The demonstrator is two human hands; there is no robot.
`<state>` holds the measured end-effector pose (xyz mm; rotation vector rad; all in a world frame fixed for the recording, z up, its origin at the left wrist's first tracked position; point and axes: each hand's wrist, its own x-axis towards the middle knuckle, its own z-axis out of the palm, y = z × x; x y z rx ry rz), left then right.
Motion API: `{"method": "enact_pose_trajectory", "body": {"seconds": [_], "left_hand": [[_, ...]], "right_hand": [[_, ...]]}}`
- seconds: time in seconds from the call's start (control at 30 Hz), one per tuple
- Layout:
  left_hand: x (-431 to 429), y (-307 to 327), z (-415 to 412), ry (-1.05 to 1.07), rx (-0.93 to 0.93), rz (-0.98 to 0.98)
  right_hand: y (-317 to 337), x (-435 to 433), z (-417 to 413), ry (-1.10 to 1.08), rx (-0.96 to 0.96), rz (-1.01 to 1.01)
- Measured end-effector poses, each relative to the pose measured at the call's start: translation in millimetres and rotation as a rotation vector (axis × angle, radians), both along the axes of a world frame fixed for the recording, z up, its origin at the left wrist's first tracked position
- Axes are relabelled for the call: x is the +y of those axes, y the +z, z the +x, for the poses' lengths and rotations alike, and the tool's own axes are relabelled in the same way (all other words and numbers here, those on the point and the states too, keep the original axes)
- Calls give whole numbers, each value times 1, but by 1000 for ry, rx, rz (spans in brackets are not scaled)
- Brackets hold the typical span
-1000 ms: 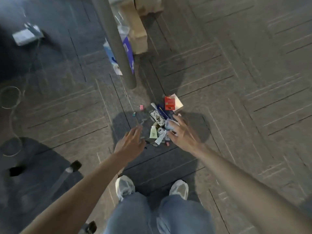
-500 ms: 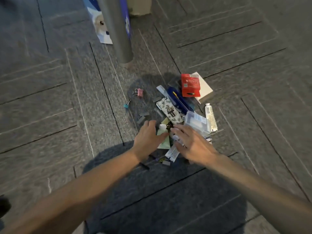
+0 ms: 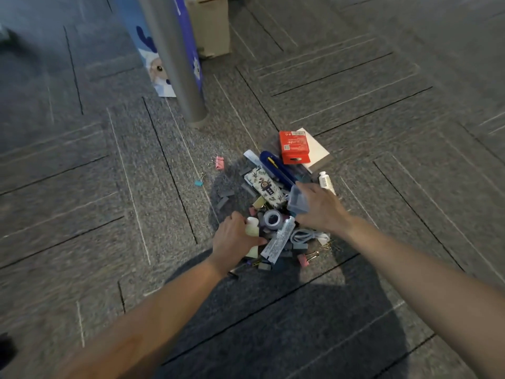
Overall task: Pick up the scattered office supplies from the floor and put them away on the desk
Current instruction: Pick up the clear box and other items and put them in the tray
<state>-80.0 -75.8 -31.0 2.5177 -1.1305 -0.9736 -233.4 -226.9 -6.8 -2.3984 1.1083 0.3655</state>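
Office supplies (image 3: 269, 188): lay heaped on grey carpet (image 3: 109, 187), near the foot of a metal post (image 3: 175, 64). Left hand (image 3: 233, 240): fingers curled round a small white bottle (image 3: 252, 227) at the heap's near edge. Right hand (image 3: 321, 207): gripped a clear plastic box (image 3: 297, 201) over the heap. Tape roll (image 3: 272, 218) lay between the hands; red box (image 3: 293, 146) on the far side.

The supplies (image 3: 274, 196) lie heaped on the carpet (image 3: 109, 187) before the pole (image 3: 177, 64) — two clips (image 3: 219, 162) just left.
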Motion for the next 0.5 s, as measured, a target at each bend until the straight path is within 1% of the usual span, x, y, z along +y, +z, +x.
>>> {"method": "enact_pose_trajectory", "body": {"seconds": [0.07, 0.13, 0.2, 0.27, 0.33, 0.37, 0.43, 0.5], "left_hand": [[1, 1, 2, -38, -6, 22], [1, 0, 6, -21, 19, -4], [0, -2, 11, 32, 60, -71], [-2, 0, 15, 63, 120, -165], [-8, 9, 17, 145, 236, -252], [-13, 14, 18, 195, 314, -265], [-27, 22, 21, 270, 451, -260], [-45, 24, 24, 332, 510, -214]], "right_hand": [[-3, -2, 2, -18, -9, -22], [-2, -1, 3, -41, -30, -52], [2, -1, 1, -81, -125, -79], [7, 0, 3, -170, -238, -59], [12, -1, 5, -261, -307, 15], [12, -3, 7, -313, -339, 78], [18, -9, 9, -381, -407, 167], [25, -15, 9, -408, -499, 224]]}}
